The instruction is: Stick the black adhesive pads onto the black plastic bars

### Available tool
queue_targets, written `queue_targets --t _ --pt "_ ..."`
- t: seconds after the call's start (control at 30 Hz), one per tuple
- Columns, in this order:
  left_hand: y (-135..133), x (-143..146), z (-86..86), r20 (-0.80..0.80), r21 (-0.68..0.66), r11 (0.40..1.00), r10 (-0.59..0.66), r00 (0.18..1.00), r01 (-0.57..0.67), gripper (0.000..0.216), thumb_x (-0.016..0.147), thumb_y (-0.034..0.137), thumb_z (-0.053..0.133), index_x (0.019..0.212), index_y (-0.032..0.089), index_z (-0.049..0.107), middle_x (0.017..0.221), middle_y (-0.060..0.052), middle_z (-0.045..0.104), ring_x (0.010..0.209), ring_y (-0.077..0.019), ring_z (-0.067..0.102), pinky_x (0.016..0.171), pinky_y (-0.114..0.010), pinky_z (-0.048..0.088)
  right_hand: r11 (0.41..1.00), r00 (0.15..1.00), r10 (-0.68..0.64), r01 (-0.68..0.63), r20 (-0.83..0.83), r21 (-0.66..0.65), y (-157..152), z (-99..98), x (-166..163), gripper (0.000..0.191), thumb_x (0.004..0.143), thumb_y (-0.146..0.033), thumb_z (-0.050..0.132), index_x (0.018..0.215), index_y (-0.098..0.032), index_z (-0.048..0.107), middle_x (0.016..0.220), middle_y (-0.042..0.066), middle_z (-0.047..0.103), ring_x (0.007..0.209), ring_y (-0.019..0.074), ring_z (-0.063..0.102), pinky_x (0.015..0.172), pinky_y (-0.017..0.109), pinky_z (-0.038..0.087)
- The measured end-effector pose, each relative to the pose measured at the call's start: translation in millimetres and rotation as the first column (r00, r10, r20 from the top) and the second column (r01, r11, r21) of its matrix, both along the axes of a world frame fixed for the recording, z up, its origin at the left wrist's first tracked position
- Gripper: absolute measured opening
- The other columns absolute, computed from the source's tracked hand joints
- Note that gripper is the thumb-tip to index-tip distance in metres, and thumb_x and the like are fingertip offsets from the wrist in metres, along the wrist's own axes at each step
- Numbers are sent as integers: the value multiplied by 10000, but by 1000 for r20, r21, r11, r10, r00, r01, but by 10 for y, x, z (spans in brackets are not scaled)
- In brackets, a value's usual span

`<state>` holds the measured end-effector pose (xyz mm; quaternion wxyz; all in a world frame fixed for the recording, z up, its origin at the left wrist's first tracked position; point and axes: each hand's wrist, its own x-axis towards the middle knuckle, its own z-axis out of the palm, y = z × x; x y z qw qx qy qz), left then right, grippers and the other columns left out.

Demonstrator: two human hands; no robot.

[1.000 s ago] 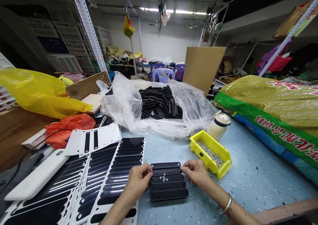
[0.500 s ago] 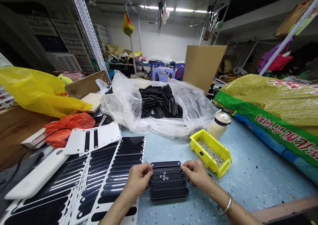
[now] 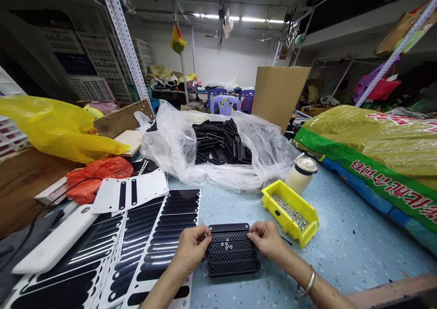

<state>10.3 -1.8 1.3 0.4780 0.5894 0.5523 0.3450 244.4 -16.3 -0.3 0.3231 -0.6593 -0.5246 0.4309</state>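
Several black ribbed plastic strips lie side by side on the blue speckled table, with small silver pieces on the middle ones. My left hand pinches the left end of an upper strip, fingers curled. At the right end my right hand does the same, fingers bent onto the upper strip; a silver bangle sits on that wrist.
A yellow bin of small metal parts and a white bottle stand right of the strips. Sheets of black oval stickers lie to the left. A clear bag of black strips sits behind, a large green-yellow sack at right.
Both hands have stayed at the ends of the strips with only slight finger shifts. The view moved a little.
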Motion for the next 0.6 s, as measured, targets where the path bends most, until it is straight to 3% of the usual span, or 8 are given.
queue_targets --t 0.2,0.37,0.47,0.6 --pt "5 -9 -23 18 -19 1000 1 1000 -1 124 640 294 575 596 183 607 454 58 496 358 -106 498 382 -209 382 993 998 23 -31 -65 -113 98 10 39 134 649 -184 555 522 -190 514 348 -69 489 270 79 400 300 184 287" --pt "-10 -43 -44 69 -35 999 2 998 0 103 655 270 561 639 181 608 468 55 509 360 -112 514 389 -209 369 992 994 39 -50 -97 -112 68 54 104 204 680 -287 582 519 -182 516 362 -48 525 268 66 410 304 169 275" --pt "-29 -47 -10 3 -16 1000 -5 1000 5 100 641 255 575 654 177 637 498 42 528 404 -126 517 415 -226 373 993 994 50 -61 -102 -100 35 34 97 209 650 -316 639 531 -173 545 357 -56 507 271 69 403 305 179 280" --pt "-46 -26 60 -183 108 994 -11 983 32 91 653 217 592 633 190 676 506 29 543 492 -140 501 506 -245 351 995 995 43 -51 -90 -82 24 -11 70 192 627 -304 660 534 -171 556 354 -66 481 280 69 390 302 185 278"
